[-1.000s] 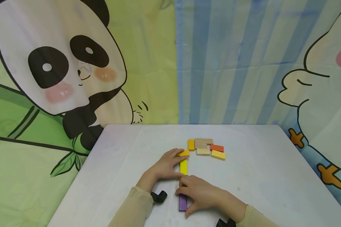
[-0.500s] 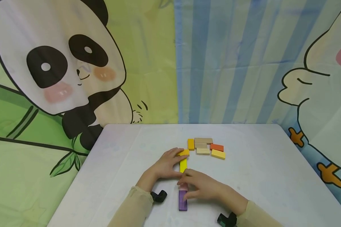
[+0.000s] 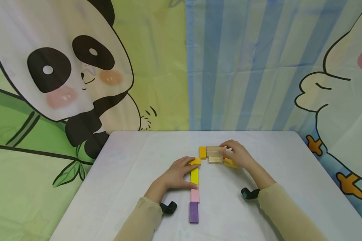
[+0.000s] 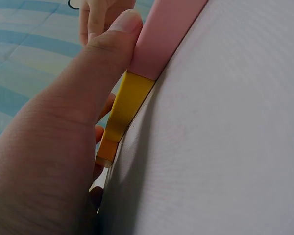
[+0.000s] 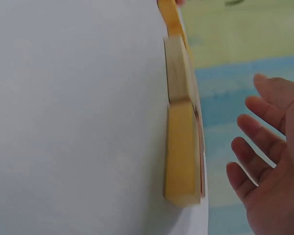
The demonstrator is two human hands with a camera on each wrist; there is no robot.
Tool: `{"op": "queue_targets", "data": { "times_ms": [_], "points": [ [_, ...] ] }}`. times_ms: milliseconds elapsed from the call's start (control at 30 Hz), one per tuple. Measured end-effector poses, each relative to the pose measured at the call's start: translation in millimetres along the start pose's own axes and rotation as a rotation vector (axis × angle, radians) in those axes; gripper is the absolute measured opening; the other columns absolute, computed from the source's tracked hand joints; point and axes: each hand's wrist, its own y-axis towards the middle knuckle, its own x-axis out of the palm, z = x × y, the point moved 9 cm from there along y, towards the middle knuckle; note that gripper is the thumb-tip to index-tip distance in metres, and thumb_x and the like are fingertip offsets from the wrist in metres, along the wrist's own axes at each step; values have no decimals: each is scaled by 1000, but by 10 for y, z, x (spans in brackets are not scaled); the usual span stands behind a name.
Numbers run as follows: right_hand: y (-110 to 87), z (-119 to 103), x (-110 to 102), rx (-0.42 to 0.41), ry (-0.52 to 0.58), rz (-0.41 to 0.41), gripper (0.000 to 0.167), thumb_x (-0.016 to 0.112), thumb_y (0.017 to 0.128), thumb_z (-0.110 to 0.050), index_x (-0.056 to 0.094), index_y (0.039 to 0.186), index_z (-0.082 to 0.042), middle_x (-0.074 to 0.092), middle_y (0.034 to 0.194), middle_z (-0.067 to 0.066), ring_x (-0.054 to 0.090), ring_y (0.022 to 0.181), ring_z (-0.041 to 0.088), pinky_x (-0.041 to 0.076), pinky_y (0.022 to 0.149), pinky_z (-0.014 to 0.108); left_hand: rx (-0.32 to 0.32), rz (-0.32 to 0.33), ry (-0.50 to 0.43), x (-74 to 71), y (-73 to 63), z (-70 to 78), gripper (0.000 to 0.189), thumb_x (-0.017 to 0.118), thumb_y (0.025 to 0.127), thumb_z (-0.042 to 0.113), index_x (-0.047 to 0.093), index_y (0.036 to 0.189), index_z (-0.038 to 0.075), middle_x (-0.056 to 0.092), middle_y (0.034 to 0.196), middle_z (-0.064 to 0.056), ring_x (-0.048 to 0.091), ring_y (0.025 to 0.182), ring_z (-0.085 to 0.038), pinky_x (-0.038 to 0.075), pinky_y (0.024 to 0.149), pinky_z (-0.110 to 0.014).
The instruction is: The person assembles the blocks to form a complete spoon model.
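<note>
My left hand (image 3: 176, 174) rests along a row of wooden blocks, its fingers spread. Two fingertips lie on an orange-yellow block (image 3: 196, 161) at the row's far end. Nearer come a yellow block (image 3: 194, 175), a pink block (image 3: 195, 195) and a purple block (image 3: 194, 212). In the left wrist view the thumb touches the pink block's (image 4: 164, 36) side. Over a second group of blocks hovers my right hand (image 3: 238, 155), fingers loosely bent, holding nothing. Under it are plain wood blocks (image 3: 215, 160) and a yellow block (image 3: 230, 163); a red block is mostly hidden.
Another orange-yellow block (image 3: 202, 152) stands at the left end of the back group. All the blocks are on a white table (image 3: 132, 154). A printed cloth (image 3: 229, 67) hangs behind its far edge.
The right hand has left the pink and purple blocks and moved away and rightward to the back group, uncovering the pink block. The left hand has stayed in place.
</note>
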Motion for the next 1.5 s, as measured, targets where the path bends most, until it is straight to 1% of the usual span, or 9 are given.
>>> {"op": "queue_targets", "data": {
  "times_ms": [200,300,400,700,933,1033,1167,1333,1500],
  "points": [
    [228,375,-12,179,-5,-147,43,63,96,-35,59,135,-17,53,141,12,51,124,35,46,103,55,5,2,2,-5,-8,-2,97,50,70,91,28,153,45,18,164,8,16,153,-23,19,123,-52],
    [299,438,67,226,0,-220,45,63,95,-39,59,136,-18,55,139,12,52,120,33,47,104,53,-1,0,3,-4,-9,-11,96,52,71,90,29,153,45,18,164,9,16,153,-22,19,123,-52],
    [347,444,129,223,-18,-256,44,64,95,-38,60,134,-17,57,136,13,54,116,31,48,103,50,-8,-5,1,1,-12,-20,96,52,71,90,28,153,46,17,164,10,15,153,-22,19,123,-51],
    [394,456,145,225,-42,-226,37,68,93,-35,67,124,-14,62,123,11,56,106,28,50,99,47,-17,-22,-20,6,0,-35,98,50,68,93,26,152,49,14,164,13,14,153,-22,20,123,-52],
    [421,417,39,134,-70,-124,35,67,93,-32,67,121,-10,62,118,11,57,102,26,52,92,44,9,-3,-20,-15,-3,-27,97,52,69,91,29,152,47,18,164,11,16,152,-21,20,123,-51],
    [411,325,4,117,-19,-66,35,66,94,-32,66,122,-10,61,119,11,57,106,28,52,95,45,12,-6,-26,-14,-8,-21,97,52,69,91,29,152,46,18,164,10,16,152,-22,20,123,-52],
    [410,43,82,115,105,-12,38,67,94,-36,65,123,-11,60,123,12,59,112,31,51,100,48,0,-16,-35,-12,-13,-31,97,52,68,91,29,152,48,17,164,11,14,153,-22,20,123,-53],
    [405,-317,434,164,293,-7,42,66,93,-45,66,124,-16,64,125,9,60,112,28,50,99,46,15,1,-23,-22,-17,-28,96,51,69,91,30,151,48,18,164,8,16,152,-21,20,123,-52],
    [388,-531,793,172,393,-12,49,65,91,-53,66,124,-18,65,127,7,60,113,25,51,99,44,38,20,-2,-39,-21,-5,95,51,71,90,32,152,45,18,165,7,15,152,-23,18,123,-52]
  ]
}}
